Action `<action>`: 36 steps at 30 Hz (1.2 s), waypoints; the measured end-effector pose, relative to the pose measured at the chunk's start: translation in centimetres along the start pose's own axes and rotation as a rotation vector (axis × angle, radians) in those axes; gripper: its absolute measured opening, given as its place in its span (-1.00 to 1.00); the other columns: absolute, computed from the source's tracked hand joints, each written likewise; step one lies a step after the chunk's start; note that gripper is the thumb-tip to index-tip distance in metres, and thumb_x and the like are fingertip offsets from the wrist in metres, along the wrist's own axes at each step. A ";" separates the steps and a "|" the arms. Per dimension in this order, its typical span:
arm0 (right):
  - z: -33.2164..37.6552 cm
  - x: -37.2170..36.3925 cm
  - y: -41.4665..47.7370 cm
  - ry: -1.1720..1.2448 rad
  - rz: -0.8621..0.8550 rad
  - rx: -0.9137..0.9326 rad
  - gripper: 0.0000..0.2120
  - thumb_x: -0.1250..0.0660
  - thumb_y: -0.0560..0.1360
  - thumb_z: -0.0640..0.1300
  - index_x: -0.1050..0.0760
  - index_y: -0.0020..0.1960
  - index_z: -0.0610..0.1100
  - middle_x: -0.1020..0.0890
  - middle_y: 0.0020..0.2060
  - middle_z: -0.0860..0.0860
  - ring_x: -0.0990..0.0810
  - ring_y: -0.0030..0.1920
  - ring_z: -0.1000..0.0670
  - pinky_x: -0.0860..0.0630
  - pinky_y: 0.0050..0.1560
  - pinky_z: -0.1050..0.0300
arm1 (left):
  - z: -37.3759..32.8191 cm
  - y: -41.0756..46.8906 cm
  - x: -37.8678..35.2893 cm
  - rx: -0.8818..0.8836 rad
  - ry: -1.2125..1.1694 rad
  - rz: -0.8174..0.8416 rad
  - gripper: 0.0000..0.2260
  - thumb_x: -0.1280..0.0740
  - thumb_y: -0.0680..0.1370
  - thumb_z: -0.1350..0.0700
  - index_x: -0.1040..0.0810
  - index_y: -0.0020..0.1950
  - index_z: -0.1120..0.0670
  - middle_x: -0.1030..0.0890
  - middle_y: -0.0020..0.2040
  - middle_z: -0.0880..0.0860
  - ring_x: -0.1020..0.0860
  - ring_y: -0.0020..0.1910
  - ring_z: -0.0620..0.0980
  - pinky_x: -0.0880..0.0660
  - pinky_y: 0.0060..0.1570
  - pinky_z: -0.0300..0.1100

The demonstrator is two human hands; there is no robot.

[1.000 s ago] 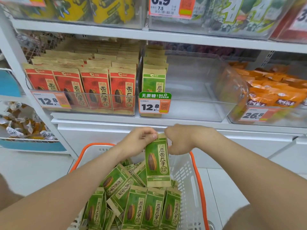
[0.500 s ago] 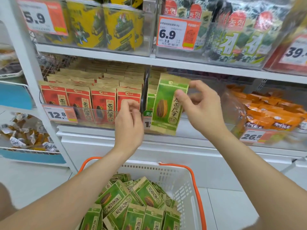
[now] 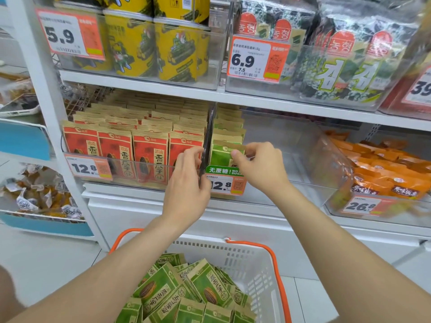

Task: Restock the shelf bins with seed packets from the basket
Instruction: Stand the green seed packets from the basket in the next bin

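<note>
A green seed packet (image 3: 221, 155) stands upright at the front of a clear shelf bin (image 3: 291, 145), in front of a short row of the same packets. My right hand (image 3: 258, 166) pinches its top right corner. My left hand (image 3: 189, 183) grips the front edge of the bin's left wall, by the divider. Below, a white basket (image 3: 251, 264) with orange handles holds several more green seed packets (image 3: 186, 292).
The bin to the left is packed with red seed packets (image 3: 130, 150). Orange bags (image 3: 387, 176) fill the bin on the right. Yellow cans (image 3: 163, 47) and seaweed packs (image 3: 349, 54) sit on the shelf above. Most of the green packets' bin is bare on its right side.
The green packet went from the basket up to the shelf and now stands inside the bin. My left hand moved from the packet to the bin's front edge.
</note>
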State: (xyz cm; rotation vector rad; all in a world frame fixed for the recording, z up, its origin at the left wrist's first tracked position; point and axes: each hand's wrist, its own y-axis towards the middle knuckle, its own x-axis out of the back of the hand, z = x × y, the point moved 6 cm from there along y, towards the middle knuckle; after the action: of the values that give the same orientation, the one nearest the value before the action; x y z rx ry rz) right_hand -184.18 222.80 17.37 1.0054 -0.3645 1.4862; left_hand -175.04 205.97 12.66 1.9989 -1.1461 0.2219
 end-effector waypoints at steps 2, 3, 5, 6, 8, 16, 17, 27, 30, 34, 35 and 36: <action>-0.1 -0.1 0.5 0.018 -0.006 -0.024 -0.65 -0.38 0.61 0.11 -0.64 -0.02 -0.20 -0.71 -0.10 -0.13 -0.62 0.05 -0.16 -0.48 -0.06 0.02 | 0.1 0.0 -0.1 -0.013 0.017 0.004 -0.48 -0.34 0.55 0.28 -0.38 0.48 -0.01 -0.43 0.20 -0.06 -0.55 -0.03 0.01 -0.52 0.07 -0.03; -0.2 -0.4 0.7 0.051 -0.009 -0.042 -0.65 -0.38 0.61 0.10 -0.60 0.11 -0.21 -0.70 -0.03 -0.11 -0.59 0.12 -0.15 -0.44 -0.03 0.04 | 0.1 0.0 -0.2 -0.025 0.033 0.004 -0.49 -0.35 0.56 0.28 -0.39 0.48 0.00 -0.43 0.21 -0.05 -0.55 -0.02 0.02 -0.52 0.09 0.01; -0.3 -1.0 0.9 0.114 0.000 -0.099 -0.53 -0.36 0.64 0.10 -0.41 0.36 -0.21 -0.66 0.04 -0.09 -0.52 0.18 -0.14 -0.39 0.01 0.05 | 0.1 0.1 -0.3 -0.052 0.070 -0.003 -0.50 -0.36 0.55 0.27 -0.42 0.48 0.03 -0.43 0.22 -0.03 -0.54 0.06 0.05 -0.52 0.13 0.09; -0.5 -1.5 1.0 0.109 0.032 -0.122 -0.50 -0.32 0.66 0.11 -0.35 0.41 -0.22 -0.65 0.01 -0.10 -0.51 0.16 -0.16 -0.38 0.00 0.03 | 0.0 0.1 -0.3 -0.066 0.094 -0.011 -0.50 -0.37 0.54 0.27 -0.44 0.48 0.05 -0.44 0.23 -0.01 -0.52 0.12 0.06 -0.51 0.15 0.10; -0.4 -2.3 1.2 0.007 0.096 -0.086 -0.59 -0.21 0.70 0.13 -0.44 0.29 -0.21 -0.66 -0.04 -0.15 -0.55 0.13 -0.25 -0.39 -0.07 -0.02 | -0.5 0.2 -0.3 -0.096 0.143 -0.028 -0.49 -0.38 0.52 0.28 -0.45 0.48 0.07 -0.46 0.24 0.02 -0.47 0.20 0.07 -0.48 0.18 0.11; -0.2 -2.5 0.6 -0.103 0.153 0.099 -0.70 -0.19 0.70 0.08 -0.54 -0.01 -0.10 -0.61 -0.25 -0.03 -0.53 -0.09 -0.23 -0.48 -0.11 -0.05 | -1.8 0.0 -1.0 -0.163 0.206 -0.006 -0.32 -0.36 0.50 0.31 -0.30 0.63 0.11 -0.35 0.54 0.03 -0.38 0.43 0.06 -0.37 0.27 0.00; -0.5 -2.5 0.8 -0.088 0.184 0.065 -0.71 -0.19 0.71 0.05 -0.51 -0.05 -0.11 -0.58 -0.27 -0.02 -0.52 -0.07 -0.24 -0.42 -0.12 -0.01 | -1.7 -0.1 -1.2 -0.164 0.226 0.007 -0.32 -0.37 0.50 0.29 -0.31 0.62 0.11 -0.36 0.54 0.02 -0.38 0.41 0.07 -0.37 0.27 0.01; -1.2 -1.8 -0.9 -0.088 0.092 -0.022 -0.51 -0.03 0.65 0.29 -0.45 0.17 -0.11 -0.67 -0.04 -0.09 -0.60 0.03 -0.22 -0.56 0.06 -0.16 | -1.0 -1.1 -0.8 -0.219 0.284 0.024 -0.49 -0.38 0.46 0.31 -0.46 0.41 0.13 -0.36 0.43 0.14 -0.42 0.27 0.18 -0.44 0.23 0.11; 0.4 -0.1 -2.6 -0.121 -0.206 0.157 -0.77 -0.13 0.61 0.08 -0.33 0.14 -0.07 -0.50 0.02 -0.03 -0.45 -0.01 -0.14 -0.44 0.04 -0.15 | -0.7 -1.5 -0.5 -0.237 0.287 -0.034 -0.62 -0.38 0.44 0.29 -0.46 0.24 0.12 -0.41 0.30 0.12 -0.42 0.19 0.17 -0.40 0.12 0.06; 2.9 0.5 -5.5 -0.147 -0.253 0.454 -0.88 -0.13 0.45 -0.13 -0.38 -0.05 -0.12 -0.42 -0.09 -0.06 -0.36 -0.12 -0.12 -0.31 -0.12 -0.03 | -0.5 -2.2 -0.2 -0.301 0.332 -0.101 -0.70 -0.36 0.44 0.27 -0.46 0.16 0.18 -0.45 0.20 0.17 -0.41 0.10 0.17 -0.35 0.02 0.01; 3.4 0.0 -6.3 -0.181 -0.197 0.521 -0.88 -0.13 0.45 -0.14 -0.42 -0.09 -0.13 -0.45 -0.14 -0.08 -0.40 -0.15 -0.14 -0.30 -0.17 -0.02 | -0.3 -2.5 -0.3 -0.329 0.346 -0.083 -0.75 -0.34 0.44 0.27 -0.47 0.12 0.17 -0.46 0.13 0.14 -0.40 0.04 0.16 -0.35 -0.03 0.02; 3.6 -0.8 -7.2 -0.235 -0.134 0.573 -0.86 -0.14 0.47 -0.13 -0.45 -0.14 -0.13 -0.49 -0.18 -0.09 -0.46 -0.18 -0.18 -0.30 -0.22 0.01 | 0.1 -2.9 -0.8 -0.351 0.359 -0.032 -0.80 -0.33 0.45 0.26 -0.46 0.07 0.15 -0.46 0.05 0.11 -0.39 -0.02 0.15 -0.35 -0.08 0.02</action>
State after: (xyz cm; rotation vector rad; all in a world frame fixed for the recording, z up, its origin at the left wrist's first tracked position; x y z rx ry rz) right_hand -176.28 221.14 16.52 1.6345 -0.0263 1.3796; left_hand -173.21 207.13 10.58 1.5892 -0.8564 0.3244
